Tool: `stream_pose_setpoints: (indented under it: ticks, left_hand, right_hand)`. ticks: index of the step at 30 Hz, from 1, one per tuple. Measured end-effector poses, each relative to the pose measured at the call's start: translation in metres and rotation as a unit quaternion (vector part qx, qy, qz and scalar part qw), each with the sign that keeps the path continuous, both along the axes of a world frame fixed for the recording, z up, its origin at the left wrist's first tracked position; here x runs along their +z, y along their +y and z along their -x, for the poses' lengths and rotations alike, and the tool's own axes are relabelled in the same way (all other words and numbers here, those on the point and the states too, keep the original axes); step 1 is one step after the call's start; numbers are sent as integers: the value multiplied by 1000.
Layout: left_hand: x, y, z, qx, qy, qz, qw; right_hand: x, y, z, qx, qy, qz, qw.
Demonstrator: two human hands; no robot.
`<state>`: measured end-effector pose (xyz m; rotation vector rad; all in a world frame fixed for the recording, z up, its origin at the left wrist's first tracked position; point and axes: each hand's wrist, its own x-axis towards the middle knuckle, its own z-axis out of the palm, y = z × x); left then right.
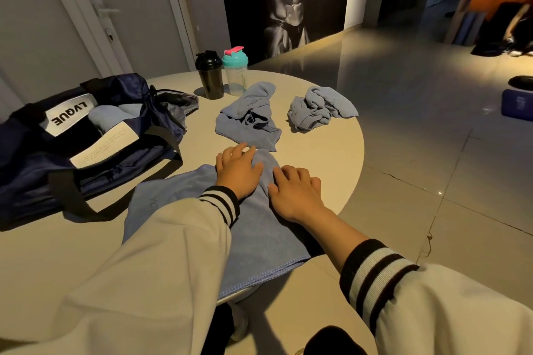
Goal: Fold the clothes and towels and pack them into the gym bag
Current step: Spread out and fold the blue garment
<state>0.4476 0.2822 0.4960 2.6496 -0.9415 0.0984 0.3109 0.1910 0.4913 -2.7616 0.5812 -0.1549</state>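
Both hands (239,170) (295,192) flat, towel (259,228) beneath

I count one round table (320,158), one navy gym bag (43,161), two shaker bottles, the black shaker (212,78) and the teal-lidded shaker (236,75), and three blue towels lying out: the flat towel (259,233), the middle crumpled towel (245,124) and the right crumpled towel (320,108).

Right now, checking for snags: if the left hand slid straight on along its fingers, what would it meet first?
Most likely the nearer crumpled blue towel; its edge lies just beyond the fingertips of the left hand.
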Motion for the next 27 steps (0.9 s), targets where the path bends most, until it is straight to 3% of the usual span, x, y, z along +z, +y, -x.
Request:
stream_pose_setpoints:
  ticks: [2, 4, 8, 11, 13, 16, 21, 24, 27]
  left_hand:
    - [0, 9, 3, -11, -56, 52, 997]
    - [3, 18, 6, -24, -83, 25, 996]
    - [5, 30, 13, -62, -1, -10, 998]
    - [2, 32, 19, -104, 30, -16, 994]
    - [2, 36, 20, -87, -3, -24, 996]
    - [1, 50, 16, -13, -63, -81, 995]
    - [-2, 60, 18, -3, 40, -134, 990]
    - [2, 64, 23, -9, -45, -86, 995]
    - [4, 69, 31, -26, -121, -67, 990]
  right_hand:
    - [4, -2, -2, 4, 26, -3, 1000]
    - [8, -2, -4, -4, 40, 15, 999]
    - [22, 3, -12, -57, 65, 33, 996]
    - [18, 11, -21, -1, -30, 84, 996]
    - [10, 13, -24, 48, -28, 53, 997]
    - [3, 4, -25, 45, 54, 4, 998]
    - [4, 11, -25, 10, 73, 38, 997]
    - [8, 32, -21, 56, 11, 73, 996]
    - [2, 36, -10, 72, 4, 40, 997]
